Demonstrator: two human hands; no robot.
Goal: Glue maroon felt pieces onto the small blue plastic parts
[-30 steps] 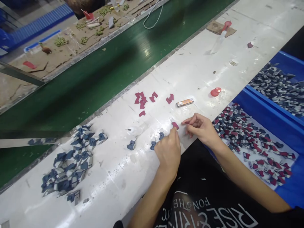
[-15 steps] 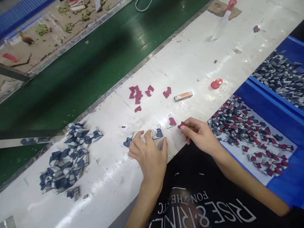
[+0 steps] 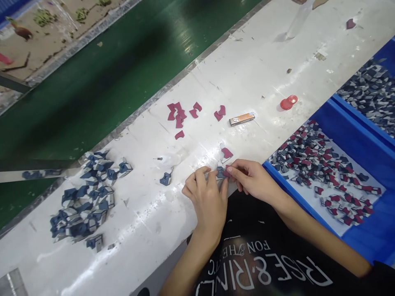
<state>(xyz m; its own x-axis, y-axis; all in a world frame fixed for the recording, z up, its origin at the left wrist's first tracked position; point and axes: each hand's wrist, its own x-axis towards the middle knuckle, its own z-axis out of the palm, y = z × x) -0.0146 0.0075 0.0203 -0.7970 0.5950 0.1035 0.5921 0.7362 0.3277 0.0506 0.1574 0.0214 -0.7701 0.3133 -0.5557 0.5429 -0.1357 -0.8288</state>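
My left hand (image 3: 207, 197) has its fingers and thumb closed around a small blue-and-white moulded piece (image 3: 220, 172) on the white table. My right hand (image 3: 254, 179) pinches a small maroon patch (image 3: 227, 171) against that piece's right side. Just beyond the hands lies a white piece with a maroon patch (image 3: 226, 153). To the left is a single blue-and-white piece (image 3: 166, 178). Behind it rests a clear bottle with a needle tip (image 3: 169, 158). Loose maroon patches (image 3: 177, 115) are scattered farther back.
A pile of blue-and-white pieces (image 3: 83, 205) covers the table's left part. An orange-labelled blade case (image 3: 242, 119) and a red cap (image 3: 288, 102) lie beyond my hands. On the right stand blue bins (image 3: 354, 154) full of pieces. A green belt (image 3: 123, 82) runs behind the table.
My right hand has brought the maroon patch leftward onto the blue-and-white piece. My left hand has moved right and closed around that piece. The view has shifted slightly.
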